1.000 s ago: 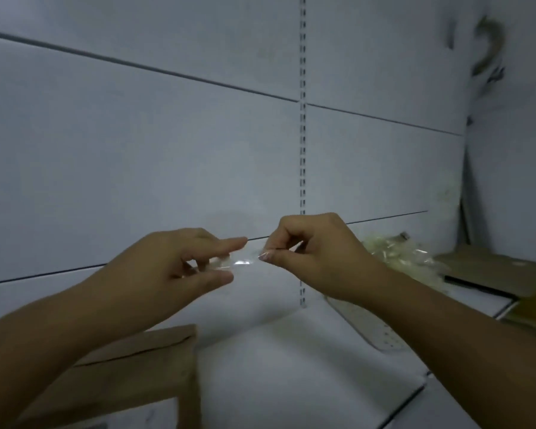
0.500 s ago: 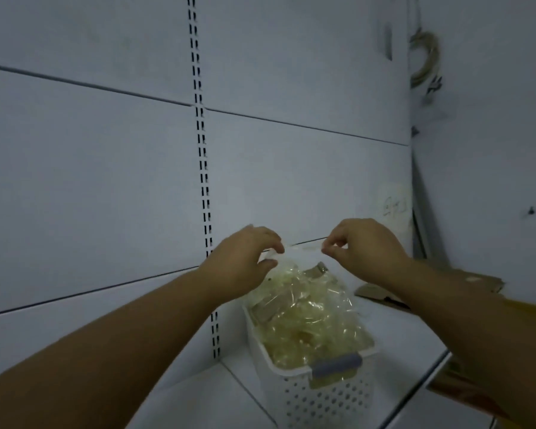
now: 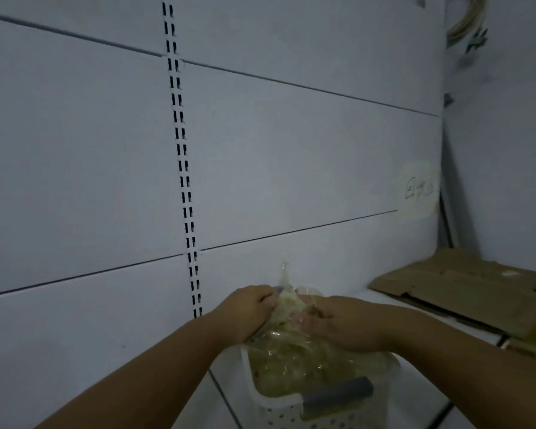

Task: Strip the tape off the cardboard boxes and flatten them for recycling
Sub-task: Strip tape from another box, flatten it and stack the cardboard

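Left hand (image 3: 253,308), right hand (image 3: 345,328) now on tape (image 3: 294,359)

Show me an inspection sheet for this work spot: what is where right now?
Surface: white shelf, dimly lit.
Job's things: flattened cardboard lying at the shelf's right end; wad of clear tape heaped in a white basket.
Clutter: nothing seen.
Hands: left hand grips the wad; right hand lies on it, fingers hard to read.
Cables: pale coiled cord hanging on the wall, top right.
Surroundings: white back panel with a slotted upright; handwritten label.
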### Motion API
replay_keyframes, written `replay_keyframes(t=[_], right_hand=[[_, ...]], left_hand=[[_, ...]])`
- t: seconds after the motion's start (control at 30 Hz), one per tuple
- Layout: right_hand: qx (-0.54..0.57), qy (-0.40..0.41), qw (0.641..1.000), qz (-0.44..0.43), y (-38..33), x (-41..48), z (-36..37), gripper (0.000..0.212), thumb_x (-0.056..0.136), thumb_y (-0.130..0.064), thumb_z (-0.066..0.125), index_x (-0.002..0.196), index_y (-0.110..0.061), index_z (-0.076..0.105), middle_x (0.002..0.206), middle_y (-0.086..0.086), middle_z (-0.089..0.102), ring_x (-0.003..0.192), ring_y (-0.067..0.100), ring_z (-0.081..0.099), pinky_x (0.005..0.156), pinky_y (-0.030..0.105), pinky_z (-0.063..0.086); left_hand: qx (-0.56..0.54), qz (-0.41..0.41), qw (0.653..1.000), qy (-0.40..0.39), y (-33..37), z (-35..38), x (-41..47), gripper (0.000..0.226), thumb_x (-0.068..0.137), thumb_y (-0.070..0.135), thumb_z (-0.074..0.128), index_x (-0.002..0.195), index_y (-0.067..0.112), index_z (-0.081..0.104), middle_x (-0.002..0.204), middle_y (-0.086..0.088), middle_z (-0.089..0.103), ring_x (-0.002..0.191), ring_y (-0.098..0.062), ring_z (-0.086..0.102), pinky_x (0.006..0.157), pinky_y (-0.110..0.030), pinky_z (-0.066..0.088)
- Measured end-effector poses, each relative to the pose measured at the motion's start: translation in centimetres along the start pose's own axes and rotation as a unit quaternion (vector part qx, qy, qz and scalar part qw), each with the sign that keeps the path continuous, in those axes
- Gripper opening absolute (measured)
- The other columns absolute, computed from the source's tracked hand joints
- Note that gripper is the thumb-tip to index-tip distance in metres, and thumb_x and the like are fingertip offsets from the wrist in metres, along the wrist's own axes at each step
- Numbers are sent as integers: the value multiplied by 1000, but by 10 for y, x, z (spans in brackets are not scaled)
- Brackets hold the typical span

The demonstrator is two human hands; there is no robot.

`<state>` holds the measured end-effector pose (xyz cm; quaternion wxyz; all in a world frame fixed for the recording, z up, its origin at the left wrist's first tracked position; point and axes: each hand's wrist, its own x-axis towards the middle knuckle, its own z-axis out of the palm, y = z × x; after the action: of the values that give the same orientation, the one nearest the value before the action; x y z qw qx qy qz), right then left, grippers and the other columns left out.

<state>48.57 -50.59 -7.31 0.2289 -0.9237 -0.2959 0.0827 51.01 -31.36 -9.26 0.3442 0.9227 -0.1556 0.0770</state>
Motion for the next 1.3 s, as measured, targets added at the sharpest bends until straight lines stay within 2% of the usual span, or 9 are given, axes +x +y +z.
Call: replay_keyframes(t=[0.13, 0.2, 0.3, 0.4, 0.57, 0.77, 1.0, 1.17, 1.3], right_hand=[[-17, 34, 999, -5, 8, -1, 11, 47, 94, -52, 36, 134, -27, 41, 130, 0, 52, 112, 15, 53, 96, 26, 42], [-31, 79, 996, -30, 11, -3, 18, 67, 90, -56, 40, 146, -35, 9, 157, 0, 12, 130, 19, 41, 105, 30, 36], [-45, 130, 987, -78, 11, -4, 20, 78, 89, -56, 44, 132, -54, -20, 144, -17, -42, 143, 17, 14, 111, 33, 28], [-92, 119, 983, -105, 13, 1, 18, 68, 92, -52, 39, 144, -43, -4, 150, -20, -26, 140, 5, -17, 118, 43, 4], [19, 98, 993, -61, 8, 5, 15, 52, 91, -48, 44, 140, -41, 27, 139, -5, 48, 111, 8, 48, 94, 24, 39], [2, 50, 999, 1, 7, 5, 12, 59, 91, -56, 39, 144, -38, 20, 147, 1, 38, 126, 21, 43, 101, 30, 34], [82, 48, 995, 0, 7, 2, 14, 56, 90, -53, 46, 141, -37, 31, 140, 1, 47, 117, 19, 51, 101, 35, 42], [99, 41, 994, -3, 7, 2, 14, 58, 92, -53, 42, 144, -35, 25, 147, 3, 40, 126, 23, 45, 107, 39, 36], [55, 45, 997, -1, 9, 0, 19, 60, 94, -56, 29, 147, -36, 9, 156, -1, 20, 139, 23, 26, 112, 36, 23]], left_hand=[[-36, -24, 999, -19, 1, 2, 1, 29, 97, 29, 41, 105, 18, 67, 103, -8, 69, 94, -25, 65, 87, -36, 51], [-30, -15, 999, -19, 2, 2, -2, 28, 98, 28, 39, 108, 23, 65, 102, -2, 67, 92, -18, 64, 84, -29, 51], [-25, 2, 1000, -12, 2, 2, -5, 29, 98, 29, 39, 112, 25, 64, 101, 2, 66, 90, -12, 62, 77, -17, 48], [15, 32, 999, -3, 3, -1, -9, 29, 98, 27, 39, 110, 20, 65, 104, -2, 67, 91, -13, 61, 76, -14, 45], [24, 56, 997, 38, 8, 1, -17, 28, 97, 22, 41, 104, 15, 67, 97, -5, 70, 88, -17, 64, 79, -24, 50], [46, 36, 991, 118, 20, -2, -30, 31, 94, 21, 48, 123, 26, 56, 117, -4, 65, 99, -16, 62, 88, -31, 52], [-70, -12, 997, -12, 30, -26, -42, 32, 95, 15, 50, 124, 24, 59, 115, 4, 65, 94, -9, 63, 73, -12, 51], [-134, -30, 985, -108, 30, -59, -53, 47, 91, -4, 47, 120, 32, 58, 129, 12, 56, 121, -3, 48, 96, -16, 38], [-147, -22, 987, -65, 40, -68, -56, 49, 91, 1, 47, 119, 41, 54, 142, 12, 44, 134, -8, 35, 105, -26, 30]])
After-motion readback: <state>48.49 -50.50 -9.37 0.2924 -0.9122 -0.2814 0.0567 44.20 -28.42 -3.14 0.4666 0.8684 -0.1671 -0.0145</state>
